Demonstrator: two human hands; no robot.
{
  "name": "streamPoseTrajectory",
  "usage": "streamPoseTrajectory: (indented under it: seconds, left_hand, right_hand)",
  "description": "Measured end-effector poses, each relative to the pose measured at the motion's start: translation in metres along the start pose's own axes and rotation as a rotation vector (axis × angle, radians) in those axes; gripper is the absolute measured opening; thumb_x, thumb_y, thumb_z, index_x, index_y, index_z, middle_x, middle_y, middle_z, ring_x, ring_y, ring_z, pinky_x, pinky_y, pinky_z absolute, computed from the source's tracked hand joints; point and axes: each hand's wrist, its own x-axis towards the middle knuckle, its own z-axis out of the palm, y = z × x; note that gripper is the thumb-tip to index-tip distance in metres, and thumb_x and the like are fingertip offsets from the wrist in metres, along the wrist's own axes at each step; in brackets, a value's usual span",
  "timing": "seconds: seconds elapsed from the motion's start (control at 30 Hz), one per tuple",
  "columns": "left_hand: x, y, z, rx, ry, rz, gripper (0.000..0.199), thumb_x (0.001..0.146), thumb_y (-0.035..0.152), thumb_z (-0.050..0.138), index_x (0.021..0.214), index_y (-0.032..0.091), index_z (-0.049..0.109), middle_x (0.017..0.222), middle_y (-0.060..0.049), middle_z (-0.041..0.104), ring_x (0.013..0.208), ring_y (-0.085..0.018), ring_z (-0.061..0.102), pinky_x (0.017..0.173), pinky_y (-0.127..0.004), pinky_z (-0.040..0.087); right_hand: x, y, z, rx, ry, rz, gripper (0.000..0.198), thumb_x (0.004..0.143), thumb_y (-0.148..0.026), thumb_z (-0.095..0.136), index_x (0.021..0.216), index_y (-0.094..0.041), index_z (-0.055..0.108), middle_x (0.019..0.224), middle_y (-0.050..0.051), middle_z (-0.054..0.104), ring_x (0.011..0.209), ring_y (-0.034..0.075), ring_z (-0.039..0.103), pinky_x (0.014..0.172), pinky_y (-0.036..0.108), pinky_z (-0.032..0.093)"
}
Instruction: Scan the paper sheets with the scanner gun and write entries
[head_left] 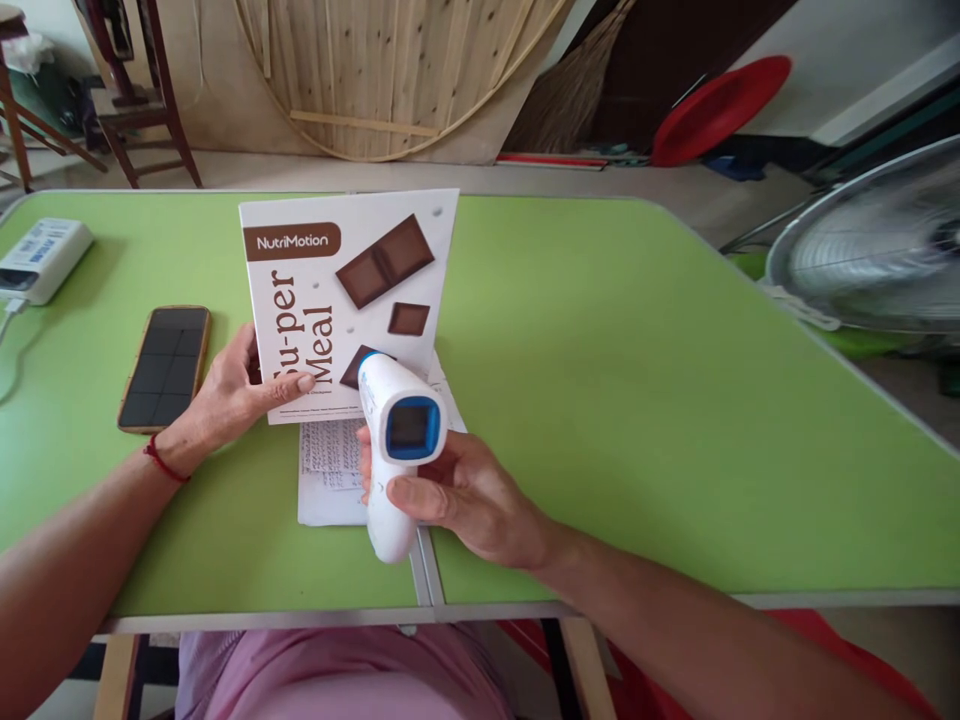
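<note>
My left hand (244, 385) grips the lower left edge of a white NutriMotion box (300, 300), thumb across its front. The box stands tilted upright, with brown lettering and chocolate pieces printed on it. In my right hand (472, 495) is a white infrared thermometer (394, 470) with a blue-rimmed dark screen facing me. My fingers wrap round its handle, and its head overlaps the lower right part of the box. Beneath both, partly covered, a sheet of paper with dense writing (330, 495) lies on the green table (637, 400).
A phone in an orange-brown case (165, 370) lies left of my left hand. Farther left sits a white device with a cable (45, 260). A fan (877, 240) stands beyond the table's right edge. Chairs (142, 100) and a round wooden panel (397, 70) are behind the table.
</note>
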Motion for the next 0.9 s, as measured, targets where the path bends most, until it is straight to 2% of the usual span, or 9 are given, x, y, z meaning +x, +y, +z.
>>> streamPoseTrajectory:
  seconds: [0.27, 0.63, 0.9]
  left_hand:
    - [-0.0001, -0.0009, -0.0021, 0.021, -0.006, 0.001, 0.052, 0.075, 0.045, 0.079, 0.113, 0.018, 0.057, 0.113, -0.009, 0.069, 0.102, -0.028, 0.065, 0.082, -0.04, 0.054]
    - [-0.0004, 0.0041, -0.0011, 0.057, 0.022, -0.035, 0.052, 0.071, 0.048, 0.08, 0.107, 0.017, 0.06, 0.107, -0.01, 0.07, 0.095, -0.028, 0.066, 0.075, -0.039, 0.055]
    - [-0.0004, 0.0085, -0.0038, 0.059, -0.014, -0.043, 0.048, 0.072, 0.047, 0.08, 0.105, 0.018, 0.063, 0.106, -0.009, 0.072, 0.095, -0.028, 0.067, 0.076, -0.04, 0.056]
  right_hand:
    - [-0.0003, -0.0002, -0.0015, -0.017, -0.01, -0.012, 0.033, 0.076, -0.047, 0.073, 0.084, -0.019, 0.059, 0.077, 0.002, 0.059, 0.069, 0.015, 0.057, 0.064, 0.031, 0.052]
    - [0.0003, 0.0001, -0.0036, -0.006, -0.03, -0.042, 0.032, 0.078, -0.047, 0.071, 0.08, -0.019, 0.056, 0.075, 0.001, 0.056, 0.069, 0.015, 0.057, 0.065, 0.033, 0.052]
    - [-0.0006, -0.003, -0.0031, -0.048, -0.013, -0.019, 0.033, 0.077, -0.049, 0.071, 0.084, -0.02, 0.059, 0.075, 0.002, 0.058, 0.069, 0.017, 0.057, 0.064, 0.033, 0.052]
